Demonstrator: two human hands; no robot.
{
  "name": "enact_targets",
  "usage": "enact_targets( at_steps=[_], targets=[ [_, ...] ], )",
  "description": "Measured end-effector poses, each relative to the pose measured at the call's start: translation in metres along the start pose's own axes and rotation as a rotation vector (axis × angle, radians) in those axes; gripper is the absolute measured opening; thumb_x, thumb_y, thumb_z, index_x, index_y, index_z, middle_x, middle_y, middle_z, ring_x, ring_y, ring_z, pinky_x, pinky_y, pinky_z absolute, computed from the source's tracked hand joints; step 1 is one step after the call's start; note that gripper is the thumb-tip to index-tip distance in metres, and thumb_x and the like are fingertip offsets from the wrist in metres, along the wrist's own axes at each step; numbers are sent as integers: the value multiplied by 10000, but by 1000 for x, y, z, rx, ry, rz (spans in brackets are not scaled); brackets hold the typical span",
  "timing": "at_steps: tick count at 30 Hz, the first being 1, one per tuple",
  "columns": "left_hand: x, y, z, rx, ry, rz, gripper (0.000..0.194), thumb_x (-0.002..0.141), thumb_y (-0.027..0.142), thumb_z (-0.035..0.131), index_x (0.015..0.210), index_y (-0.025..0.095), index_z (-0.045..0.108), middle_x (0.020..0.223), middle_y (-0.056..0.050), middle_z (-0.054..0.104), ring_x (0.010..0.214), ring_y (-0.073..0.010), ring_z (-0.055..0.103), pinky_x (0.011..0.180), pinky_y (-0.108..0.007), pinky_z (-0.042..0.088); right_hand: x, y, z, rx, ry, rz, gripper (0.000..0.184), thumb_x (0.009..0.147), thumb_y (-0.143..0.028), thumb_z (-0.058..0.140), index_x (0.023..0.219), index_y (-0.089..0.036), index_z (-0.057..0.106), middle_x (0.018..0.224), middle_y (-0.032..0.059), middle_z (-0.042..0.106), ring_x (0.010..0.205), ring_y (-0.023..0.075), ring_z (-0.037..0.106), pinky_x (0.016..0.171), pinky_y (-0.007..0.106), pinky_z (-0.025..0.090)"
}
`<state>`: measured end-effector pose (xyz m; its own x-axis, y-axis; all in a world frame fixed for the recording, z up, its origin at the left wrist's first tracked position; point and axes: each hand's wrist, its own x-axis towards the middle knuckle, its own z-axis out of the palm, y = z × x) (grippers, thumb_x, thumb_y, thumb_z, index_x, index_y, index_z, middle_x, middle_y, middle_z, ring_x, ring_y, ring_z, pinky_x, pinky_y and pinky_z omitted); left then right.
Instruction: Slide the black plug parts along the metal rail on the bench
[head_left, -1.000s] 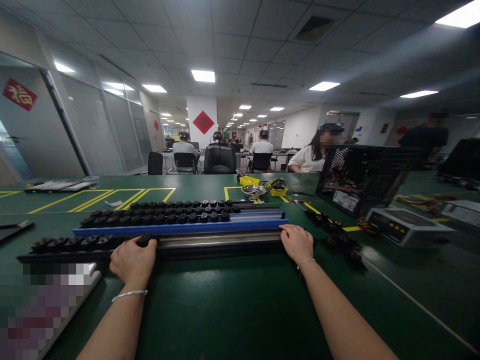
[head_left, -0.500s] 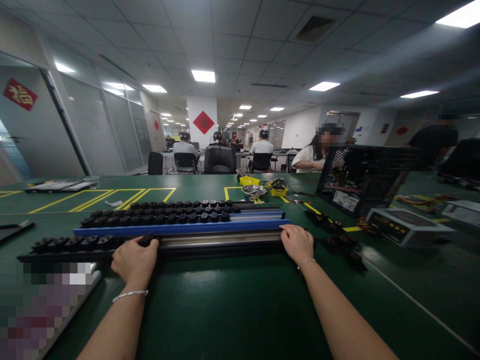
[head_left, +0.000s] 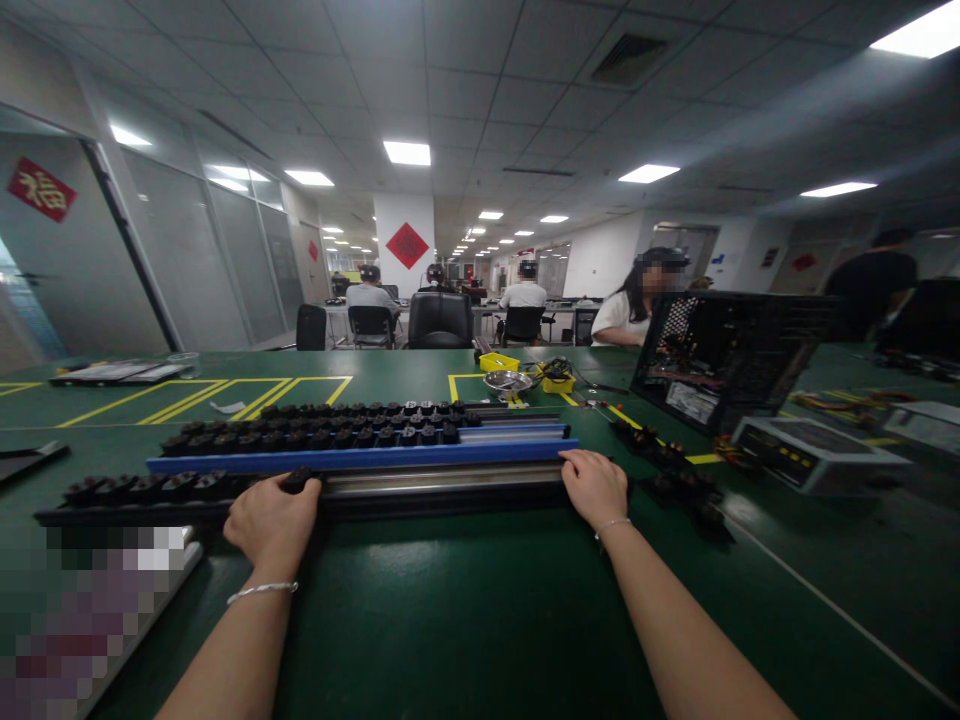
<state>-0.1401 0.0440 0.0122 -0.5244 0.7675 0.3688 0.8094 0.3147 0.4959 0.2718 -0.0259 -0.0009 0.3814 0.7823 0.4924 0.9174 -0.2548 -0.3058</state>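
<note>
A long black power track rail [head_left: 450, 482] with a metallic strip lies across the green table. Several black socket modules [head_left: 178, 487] sit in a row along its left part. My left hand [head_left: 274, 515] is closed around another black socket module [head_left: 298, 478] at the end of that row, its thumb and fingers on either side. At the rail's right end, my right hand [head_left: 598, 487] is closed over the rail with its fingertips on the far edge. Just behind lies a blue-edged track [head_left: 367, 457] with more socket modules behind it.
Loose black socket modules [head_left: 686, 485] lie to the right, near a power supply unit [head_left: 817, 455] and an open computer case [head_left: 739, 360]. A metal bowl [head_left: 508, 381] and yellow bins [head_left: 499, 362] stand beyond the tracks. A person [head_left: 622, 318] sits across the table.
My left hand has shifted very slightly to the right along the rail. My right hand stays in place. The person across the table has moved a little to the right.
</note>
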Motion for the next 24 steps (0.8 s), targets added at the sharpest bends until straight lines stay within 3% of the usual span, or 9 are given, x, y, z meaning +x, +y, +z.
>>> enact_targets(
  at_steps=[11,24],
  targets=[
    [1,-1,4,-5,11,8,501,692,501,486,1015,168,676,1040,-168,649,1050,-352,549,864,-456,412,0,1,1,-7,14,-5,349,823,-266,373,994,-279,677,1133,2,652,1087,192,521,930,378,310],
    [0,1,5,43,31,137,397,698,445,488,885,164,697,885,-149,667,966,-326,579,929,-456,355,-1,0,0,-1,8,3,345,829,-261,377,1001,-277,676,1128,-2,654,1095,190,522,934,378,313]
  ],
)
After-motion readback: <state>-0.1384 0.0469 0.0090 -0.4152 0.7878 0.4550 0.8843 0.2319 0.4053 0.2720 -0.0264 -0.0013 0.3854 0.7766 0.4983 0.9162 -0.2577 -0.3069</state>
